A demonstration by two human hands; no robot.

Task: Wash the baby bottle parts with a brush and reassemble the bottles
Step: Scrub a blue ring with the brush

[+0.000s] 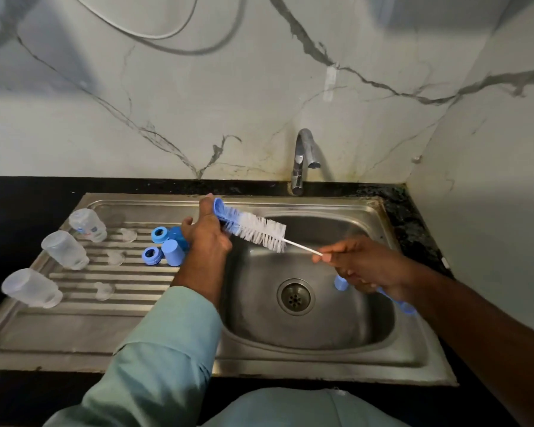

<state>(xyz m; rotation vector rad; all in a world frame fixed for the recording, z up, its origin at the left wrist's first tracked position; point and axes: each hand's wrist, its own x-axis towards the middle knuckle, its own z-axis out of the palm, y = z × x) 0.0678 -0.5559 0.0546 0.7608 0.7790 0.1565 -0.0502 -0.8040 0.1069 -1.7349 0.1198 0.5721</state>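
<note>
Head view: brush held over the sink

Head camera shows the right hand (pixel 363 266) gripping the brush (pixel 253 229) by its thin wire stem; a blue part under this hand is mostly hidden. The left hand (pixel 205 232) is curled around the blue brush tip. Three clear bottles (pixel 64 250) stand upside down on the drainboard (pixel 74 328), beside blue caps and rings (pixel 164 246). The sink basin (pixel 321 331) holds only its drain.

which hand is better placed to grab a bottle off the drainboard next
Left. The left hand is beside the drainboard, nearer the bottles, though it holds the brush. The right hand is over the sink basin, farther away.
</note>
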